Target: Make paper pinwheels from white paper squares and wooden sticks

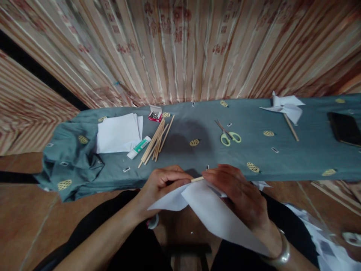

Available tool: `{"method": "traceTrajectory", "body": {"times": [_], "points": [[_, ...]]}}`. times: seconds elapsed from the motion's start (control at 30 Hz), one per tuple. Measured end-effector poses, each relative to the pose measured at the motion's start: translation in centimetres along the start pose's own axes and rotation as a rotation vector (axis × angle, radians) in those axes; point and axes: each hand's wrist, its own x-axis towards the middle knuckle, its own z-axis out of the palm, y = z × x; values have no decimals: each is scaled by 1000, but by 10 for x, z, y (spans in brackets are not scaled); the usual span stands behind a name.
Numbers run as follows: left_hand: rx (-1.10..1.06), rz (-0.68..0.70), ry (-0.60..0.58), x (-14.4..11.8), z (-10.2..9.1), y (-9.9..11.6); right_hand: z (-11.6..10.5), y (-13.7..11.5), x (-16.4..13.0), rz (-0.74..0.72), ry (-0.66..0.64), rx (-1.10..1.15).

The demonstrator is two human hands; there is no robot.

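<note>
In front of my lap, both hands are closed around a thin wooden stick (197, 179) with a folded white paper pinwheel (210, 207) against it. My left hand (166, 184) grips the stick's left part, its thumb along the paper's upper edge. The fingers of my right hand (239, 192) curl over the other part and hide it. One large paper blade hangs down below the right palm. Where paper and stick meet is mostly covered by my fingers. A second paper pinwheel (287, 107) on its stick lies on the cloth at the far right.
On the green cloth-covered table (180, 162) lie a stack of white paper (118, 133), a glue stick (139, 147), several wooden sticks (155, 143), a small red box of pins (155, 114), scissors (228, 136) and a black phone (344, 128). Paper scraps (329, 241) lie at lower right.
</note>
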Motion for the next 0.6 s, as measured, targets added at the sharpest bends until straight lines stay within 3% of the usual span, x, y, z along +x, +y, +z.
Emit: {"method": "traceTrajectory", "body": {"times": [0.6], "points": [[-24, 67, 33, -5, 2, -9, 3, 3, -4, 43, 9, 136]]}}
